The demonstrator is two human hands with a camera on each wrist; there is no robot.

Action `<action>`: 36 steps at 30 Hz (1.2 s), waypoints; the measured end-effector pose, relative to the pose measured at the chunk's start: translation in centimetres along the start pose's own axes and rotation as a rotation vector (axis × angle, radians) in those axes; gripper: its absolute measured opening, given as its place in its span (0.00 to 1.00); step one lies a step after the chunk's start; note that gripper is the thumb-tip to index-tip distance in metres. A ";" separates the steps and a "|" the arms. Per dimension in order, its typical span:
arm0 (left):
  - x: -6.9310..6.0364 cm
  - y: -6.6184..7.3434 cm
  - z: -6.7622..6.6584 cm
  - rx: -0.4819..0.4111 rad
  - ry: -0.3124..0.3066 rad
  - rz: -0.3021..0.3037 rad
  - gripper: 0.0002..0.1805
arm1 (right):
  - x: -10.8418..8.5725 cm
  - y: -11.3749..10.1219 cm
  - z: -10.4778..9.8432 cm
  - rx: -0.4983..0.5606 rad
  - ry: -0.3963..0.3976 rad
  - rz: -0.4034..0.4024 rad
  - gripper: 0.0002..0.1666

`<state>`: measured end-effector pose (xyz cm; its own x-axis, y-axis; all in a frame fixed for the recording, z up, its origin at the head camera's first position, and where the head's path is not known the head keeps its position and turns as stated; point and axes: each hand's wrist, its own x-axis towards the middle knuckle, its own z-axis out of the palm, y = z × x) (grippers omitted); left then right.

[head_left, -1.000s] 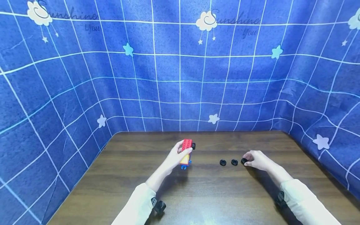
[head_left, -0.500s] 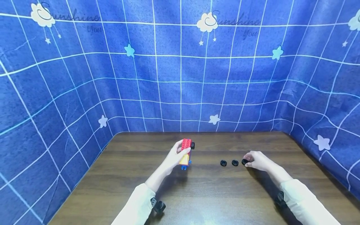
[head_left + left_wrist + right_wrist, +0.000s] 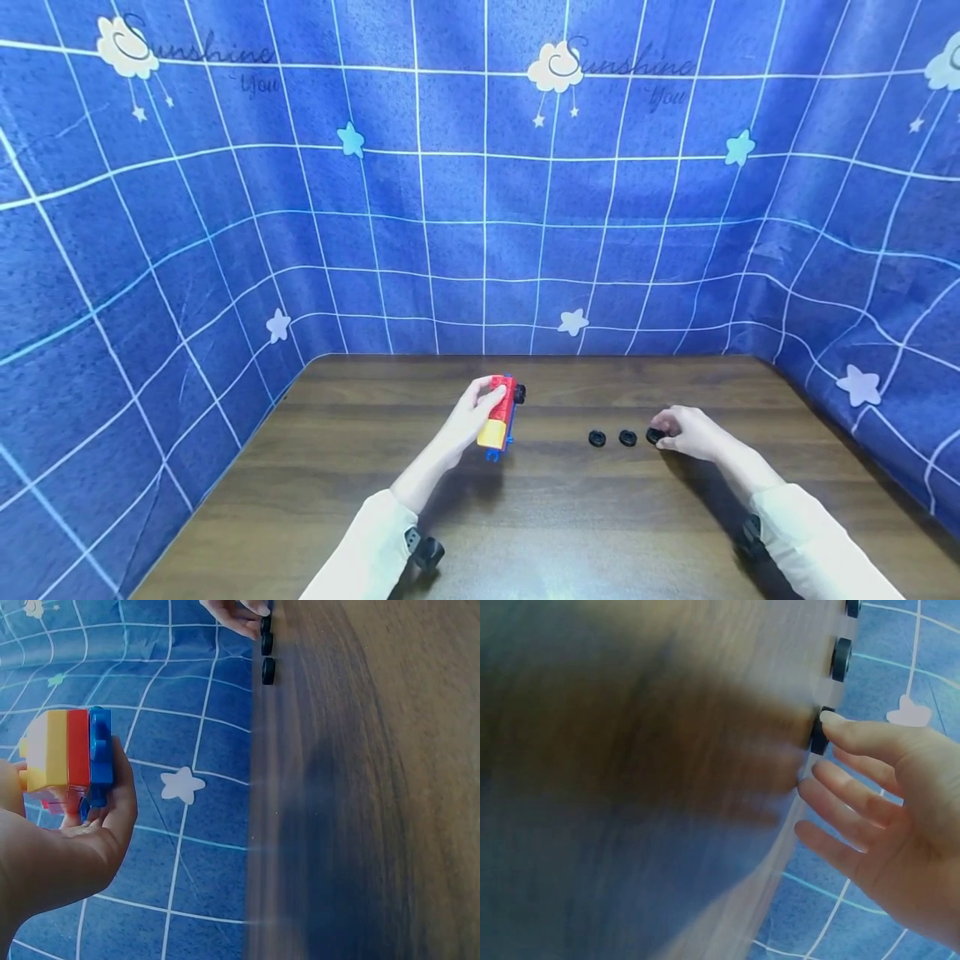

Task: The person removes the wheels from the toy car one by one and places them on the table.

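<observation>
In my left hand I hold a toy brick car above the table, with the thumb across its red top. Its body is red and yellow over a blue base, and one black wheel shows at its far right side. The left wrist view shows the car's yellow, red and blue layers from one end. Further right, my right hand pinches a black toy wheel at the table surface, the thumb on one side of it. Two similar wheels, a nearer one and a farther one, lie to its left.
The brown wooden table carries the wheels in a row. A blue curtain with a white grid and stars surrounds its back and sides. Small black cameras, such as the left one, are strapped to both wrists.
My left hand has tilted the toy car, so more of its blue base shows, and the thumb has slid further along the red top. My right hand stays at the same wheel.
</observation>
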<state>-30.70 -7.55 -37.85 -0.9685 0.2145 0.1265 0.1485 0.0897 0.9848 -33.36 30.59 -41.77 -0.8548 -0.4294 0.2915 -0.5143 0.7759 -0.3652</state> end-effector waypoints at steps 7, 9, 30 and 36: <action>0.2 0.1 0.1 0.008 0.002 -0.012 0.25 | 0.2 -0.6 -0.4 -0.001 0.073 -0.042 0.14; 0.2 0.1 0.1 0.012 0.008 -0.007 0.25 | 0.4 -0.8 -0.5 -0.026 0.117 -0.069 0.14; 0.2 -0.2 0.3 0.016 0.021 -0.015 0.25 | 2.4 -3.9 0.4 0.036 0.316 -0.252 0.13; 0.4 -0.6 0.2 0.014 0.014 -0.014 0.24 | 3.1 -4.8 0.7 0.092 0.294 -0.267 0.13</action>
<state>-31.13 -7.32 -38.45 -0.9731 0.1999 0.1144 0.1376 0.1060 0.9848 -33.57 25.25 -39.71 -0.6405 -0.4496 0.6226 -0.7313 0.6045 -0.3158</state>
